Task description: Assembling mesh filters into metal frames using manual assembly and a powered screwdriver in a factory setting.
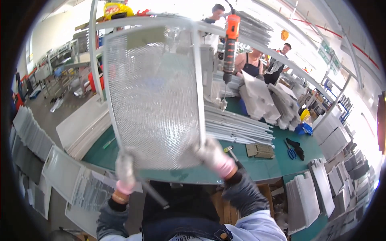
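Observation:
Both of my hands wear pale gloves with pink cuffs and hold up a silvery mesh panel (157, 100) with light metal strips along its sides. The panel is tilted upright over the green workbench. My left hand (126, 168) is closed around its lower left corner. At the lower right corner, my right hand (215, 156) grips the frame; its fingers are blurred. A loose-looking grey metal strip (155, 195) slants down from beside my left hand; whether it joins the panel I cannot tell. A hammer (230, 150) lies just right of my right hand.
An orange electric screwdriver (230, 48) hangs right of the panel. Metal strips (241, 126), a beige block (260, 151), blue-handled pliers (290, 152) and a green screwdriver (108, 142) lie on the workbench (257, 170). Stacked panels (303, 199) stand at both sides. Several people work beyond.

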